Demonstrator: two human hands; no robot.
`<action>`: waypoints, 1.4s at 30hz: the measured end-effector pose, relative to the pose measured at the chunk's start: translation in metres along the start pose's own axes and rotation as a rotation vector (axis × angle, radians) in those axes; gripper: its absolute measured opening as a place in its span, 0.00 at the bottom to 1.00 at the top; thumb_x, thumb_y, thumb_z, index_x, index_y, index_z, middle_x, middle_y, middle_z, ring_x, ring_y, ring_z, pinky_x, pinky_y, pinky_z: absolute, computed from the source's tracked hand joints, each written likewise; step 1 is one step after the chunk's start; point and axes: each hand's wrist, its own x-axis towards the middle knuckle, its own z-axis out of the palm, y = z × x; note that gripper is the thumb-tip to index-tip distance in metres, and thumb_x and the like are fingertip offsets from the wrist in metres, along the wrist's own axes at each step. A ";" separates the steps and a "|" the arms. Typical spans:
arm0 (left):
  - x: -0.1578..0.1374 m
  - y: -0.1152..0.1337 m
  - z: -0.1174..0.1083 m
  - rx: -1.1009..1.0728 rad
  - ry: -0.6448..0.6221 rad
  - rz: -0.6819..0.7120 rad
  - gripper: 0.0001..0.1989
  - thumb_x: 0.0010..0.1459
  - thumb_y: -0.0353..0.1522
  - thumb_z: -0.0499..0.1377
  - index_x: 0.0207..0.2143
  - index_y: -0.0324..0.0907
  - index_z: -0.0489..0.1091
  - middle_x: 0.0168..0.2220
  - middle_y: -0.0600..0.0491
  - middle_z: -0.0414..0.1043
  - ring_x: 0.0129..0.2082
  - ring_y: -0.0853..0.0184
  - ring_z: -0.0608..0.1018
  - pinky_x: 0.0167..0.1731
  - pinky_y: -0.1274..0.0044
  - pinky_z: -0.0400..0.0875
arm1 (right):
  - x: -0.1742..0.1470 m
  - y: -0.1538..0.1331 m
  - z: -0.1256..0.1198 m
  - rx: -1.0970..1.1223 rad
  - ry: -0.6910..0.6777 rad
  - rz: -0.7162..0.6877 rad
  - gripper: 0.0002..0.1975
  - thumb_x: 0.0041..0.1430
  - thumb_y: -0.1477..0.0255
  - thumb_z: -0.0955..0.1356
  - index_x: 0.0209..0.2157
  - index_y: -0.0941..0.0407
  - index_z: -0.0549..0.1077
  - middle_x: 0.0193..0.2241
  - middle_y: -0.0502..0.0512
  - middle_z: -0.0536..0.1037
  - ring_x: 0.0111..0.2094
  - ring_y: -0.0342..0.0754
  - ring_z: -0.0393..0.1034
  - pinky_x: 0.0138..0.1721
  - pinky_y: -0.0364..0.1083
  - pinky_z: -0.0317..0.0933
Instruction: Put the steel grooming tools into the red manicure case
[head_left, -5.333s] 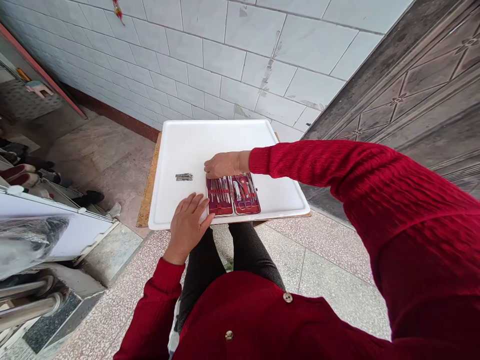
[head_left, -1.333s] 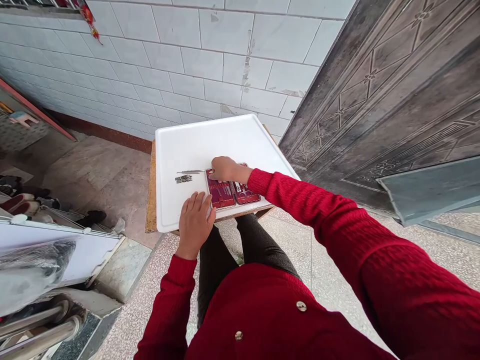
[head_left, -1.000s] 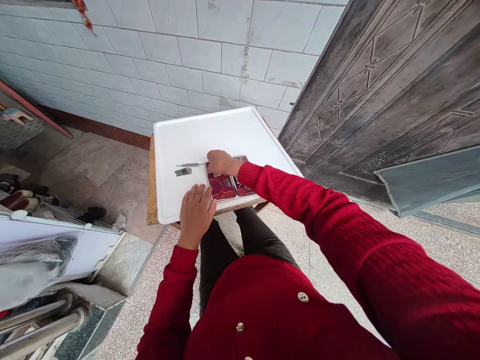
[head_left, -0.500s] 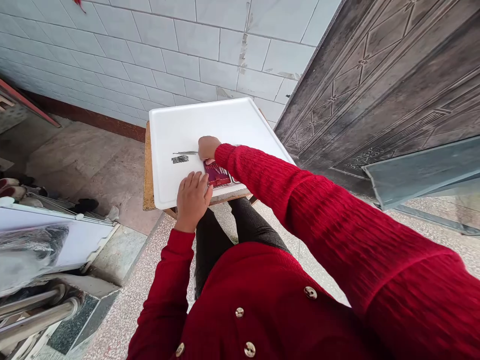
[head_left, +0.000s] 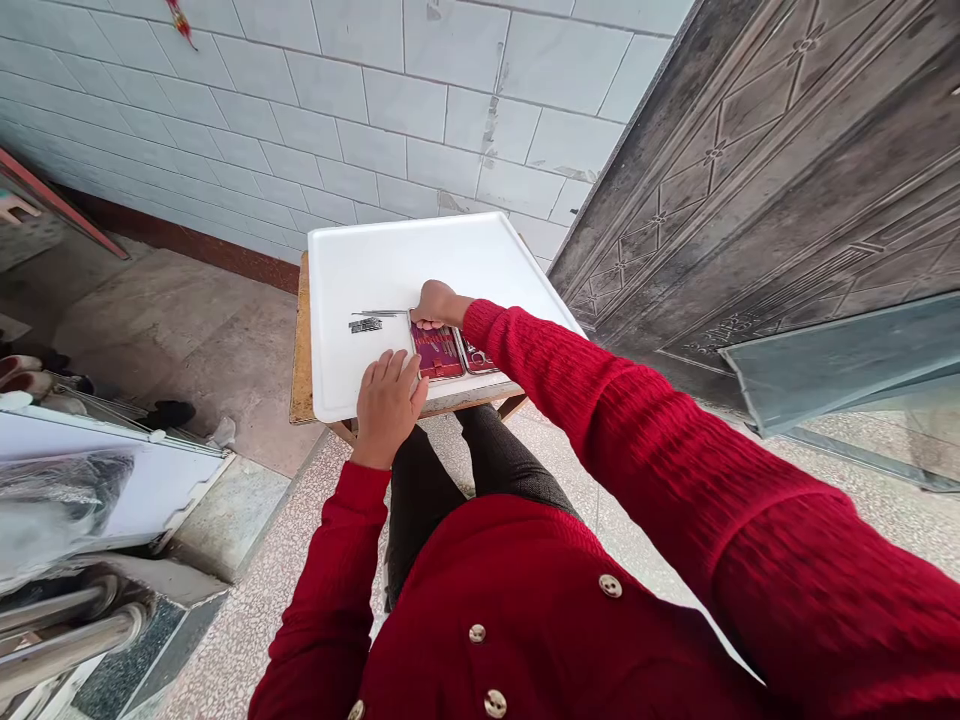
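On a white tray (head_left: pixel 442 245) lies an opened case (head_left: pixel 439 362) with a dark red lining and small metal tools in loops, like a manicure set; a scissors-like handle shows in its right half. My left hand (head_left: pixel 388 400) lies flat at the case's left edge, fingers stretched out. Over the upper part of the case is my right hand (head_left: pixel 436 302), its fingers curled in; whatever they hold is hidden. To its left lie thin metal rods (head_left: pixel 375 313) and a small dark patterned strip (head_left: pixel 365 325), too small to name.
The tray rests on a wooden table (head_left: pixel 301 350) against a tiled wall (head_left: pixel 375 110). A carved dark door (head_left: pixel 720 150) and a glass sheet (head_left: pixel 840 350) stand at the right. Metal pipes (head_left: pixel 75 630) and a plastic-wrapped white panel (head_left: pixel 150 490) are at the lower left.
My right hand has shifted a little to the right, and more of the case and its tools shows. My left hand stays by the case edge. The whole view has tilted slightly.
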 end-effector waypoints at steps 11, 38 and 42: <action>-0.001 0.001 -0.002 0.030 0.028 0.023 0.20 0.72 0.37 0.51 0.59 0.39 0.72 0.60 0.40 0.74 0.65 0.48 0.72 0.62 0.56 0.67 | 0.001 -0.002 -0.018 0.187 0.118 -0.049 0.08 0.61 0.79 0.69 0.28 0.63 0.78 0.18 0.51 0.74 0.21 0.42 0.68 0.26 0.40 0.66; -0.004 0.003 -0.004 0.016 0.001 -0.013 0.20 0.71 0.35 0.52 0.61 0.40 0.71 0.62 0.40 0.73 0.66 0.47 0.71 0.63 0.55 0.66 | -0.044 0.004 -0.028 -0.382 0.021 -0.170 0.12 0.63 0.73 0.70 0.27 0.62 0.81 0.28 0.59 0.84 0.32 0.50 0.80 0.43 0.44 0.71; -0.004 0.002 -0.002 0.001 0.014 -0.005 0.20 0.71 0.36 0.51 0.61 0.40 0.71 0.62 0.40 0.73 0.65 0.47 0.71 0.63 0.55 0.66 | -0.063 0.018 -0.014 -0.490 0.186 -0.083 0.11 0.62 0.70 0.71 0.39 0.63 0.83 0.36 0.67 0.85 0.41 0.57 0.81 0.45 0.47 0.71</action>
